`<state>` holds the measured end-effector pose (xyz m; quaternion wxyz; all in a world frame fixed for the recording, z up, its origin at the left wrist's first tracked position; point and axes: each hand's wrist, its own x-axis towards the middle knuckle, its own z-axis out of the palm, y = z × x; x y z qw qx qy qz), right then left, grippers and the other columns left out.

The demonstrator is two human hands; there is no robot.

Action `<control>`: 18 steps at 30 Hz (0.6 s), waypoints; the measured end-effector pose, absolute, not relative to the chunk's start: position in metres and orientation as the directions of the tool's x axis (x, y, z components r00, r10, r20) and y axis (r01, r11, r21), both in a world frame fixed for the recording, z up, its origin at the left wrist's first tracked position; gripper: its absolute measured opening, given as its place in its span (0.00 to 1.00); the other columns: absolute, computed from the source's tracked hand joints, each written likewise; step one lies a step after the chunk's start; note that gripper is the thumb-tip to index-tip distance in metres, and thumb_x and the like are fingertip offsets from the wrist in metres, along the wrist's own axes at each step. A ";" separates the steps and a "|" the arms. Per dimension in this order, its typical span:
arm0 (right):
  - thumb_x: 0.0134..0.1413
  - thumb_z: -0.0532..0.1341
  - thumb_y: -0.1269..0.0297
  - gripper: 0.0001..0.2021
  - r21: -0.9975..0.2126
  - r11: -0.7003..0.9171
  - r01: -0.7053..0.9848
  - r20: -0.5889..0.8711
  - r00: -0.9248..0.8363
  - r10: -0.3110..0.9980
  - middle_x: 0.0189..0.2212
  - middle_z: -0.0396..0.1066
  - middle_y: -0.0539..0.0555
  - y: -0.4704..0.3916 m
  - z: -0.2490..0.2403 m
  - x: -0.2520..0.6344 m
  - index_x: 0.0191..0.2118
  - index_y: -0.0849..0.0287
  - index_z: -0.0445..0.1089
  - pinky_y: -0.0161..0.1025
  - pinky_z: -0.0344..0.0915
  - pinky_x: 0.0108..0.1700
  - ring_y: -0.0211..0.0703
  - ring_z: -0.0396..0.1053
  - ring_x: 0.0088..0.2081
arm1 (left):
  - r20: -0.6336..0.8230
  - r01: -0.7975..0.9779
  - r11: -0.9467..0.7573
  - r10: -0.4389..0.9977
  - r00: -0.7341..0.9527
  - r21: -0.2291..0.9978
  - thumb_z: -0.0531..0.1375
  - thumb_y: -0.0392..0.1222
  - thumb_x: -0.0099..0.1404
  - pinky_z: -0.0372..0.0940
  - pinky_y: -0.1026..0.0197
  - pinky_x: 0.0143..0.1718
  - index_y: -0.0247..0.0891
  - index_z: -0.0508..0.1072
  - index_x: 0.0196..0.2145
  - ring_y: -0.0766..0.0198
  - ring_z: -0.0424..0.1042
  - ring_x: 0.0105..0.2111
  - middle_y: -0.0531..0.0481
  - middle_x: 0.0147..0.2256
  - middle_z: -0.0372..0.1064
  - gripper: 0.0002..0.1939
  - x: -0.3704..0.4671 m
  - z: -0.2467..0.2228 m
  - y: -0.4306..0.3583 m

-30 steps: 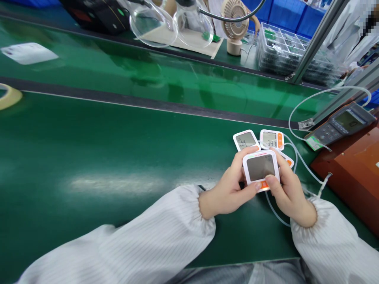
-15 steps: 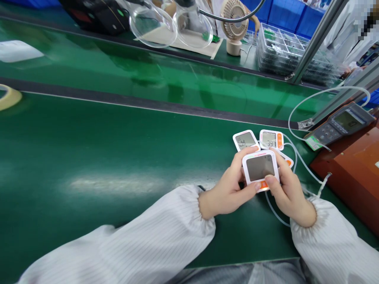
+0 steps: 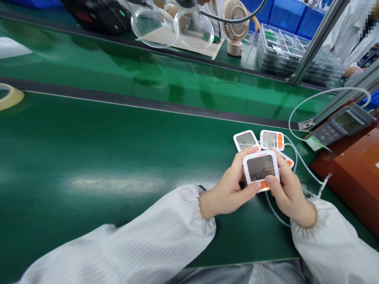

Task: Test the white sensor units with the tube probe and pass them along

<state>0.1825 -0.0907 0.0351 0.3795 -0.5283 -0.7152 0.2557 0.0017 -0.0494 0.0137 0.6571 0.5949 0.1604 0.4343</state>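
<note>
Between both hands I hold a white blood pressure monitor (image 3: 260, 167) with a grey screen and orange buttons, tilted up toward me. My left hand (image 3: 231, 187) grips its left side, thumb at the orange buttons. My right hand (image 3: 287, 187) grips the right side, its thumb by the screen's lower right corner. Dark characters show on the screen. Just behind lie a second monitor (image 3: 246, 140) at the left and a third monitor (image 3: 271, 140) with an orange button strip. Another monitor (image 3: 287, 159) is partly hidden behind my right hand. Thin clear tubing (image 3: 304, 165) runs beside them.
At the right, a handheld pressure meter (image 3: 340, 124) leans on a reddish-brown box (image 3: 349, 169). A tape roll (image 3: 10, 96) lies at the left edge. Beyond the dark rail (image 3: 133, 100) stand a small fan (image 3: 235, 23), clear compartment boxes (image 3: 281, 51) and a co-worker's hand (image 3: 255, 23).
Dark characters have appeared on the held monitor's screen, which was blank before. Both hands keep nearly the same grip and place.
</note>
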 end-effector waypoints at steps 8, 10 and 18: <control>0.70 0.52 0.57 0.25 -0.760 0.365 0.537 0.303 -0.205 0.931 0.60 0.65 0.59 -0.089 0.036 0.184 0.69 0.55 0.53 0.47 0.72 0.55 0.53 0.67 0.59 | 0.331 -0.365 -0.131 0.757 0.564 0.922 0.59 0.38 0.69 0.71 0.56 0.45 0.50 0.50 0.63 0.58 0.72 0.46 0.42 0.55 0.63 0.30 0.001 0.013 -0.049; 0.70 0.53 0.56 0.26 -0.763 0.355 0.540 0.293 -0.201 0.935 0.61 0.65 0.59 -0.089 0.036 0.184 0.68 0.55 0.53 0.48 0.72 0.54 0.54 0.66 0.59 | 0.337 -0.367 -0.138 0.756 0.561 0.920 0.60 0.38 0.68 0.71 0.56 0.45 0.51 0.51 0.62 0.58 0.72 0.46 0.42 0.55 0.63 0.30 0.001 0.013 -0.049; 0.70 0.53 0.58 0.25 -0.782 0.366 0.504 0.289 -0.227 0.930 0.56 0.69 0.58 -0.089 0.036 0.184 0.69 0.55 0.51 0.42 0.74 0.45 0.49 0.73 0.50 | 0.391 -0.298 -0.268 0.766 0.510 0.916 0.60 0.41 0.69 0.70 0.61 0.40 0.45 0.51 0.63 0.60 0.73 0.42 0.42 0.51 0.67 0.31 0.002 0.007 -0.049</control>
